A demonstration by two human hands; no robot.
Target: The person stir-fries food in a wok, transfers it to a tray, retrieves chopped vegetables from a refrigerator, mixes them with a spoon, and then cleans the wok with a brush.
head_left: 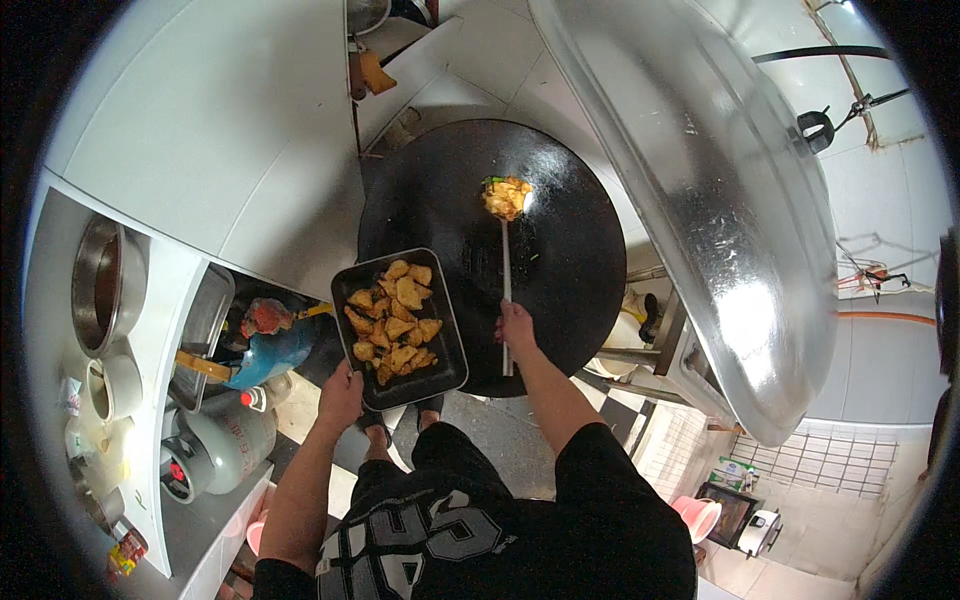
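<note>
My left hand (341, 394) grips the near left corner of a black rectangular tray (451, 365). Golden-brown fried pieces (397, 320) cover the tray's bottom. Beside it, my right hand (516, 327) is closed around the pale straight handle of a long-handled cooking utensil (506, 260). A heap of yellowish food with bits of green (506, 197) covers the utensil's far end, so I cannot tell whether it is a ladle or a spatula. Both hands are over or beside a wide, round black wok (570, 300); the tray overlaps its left edge.
A huge shiny metal lid (700, 180) leans up at the right of the wok. Left is a white shelf (155, 450) with a metal pot (100, 285) and a white mug (118, 388); a grey gas cylinder (235, 440) lies near it. A rice cooker (760, 532) stands low at right.
</note>
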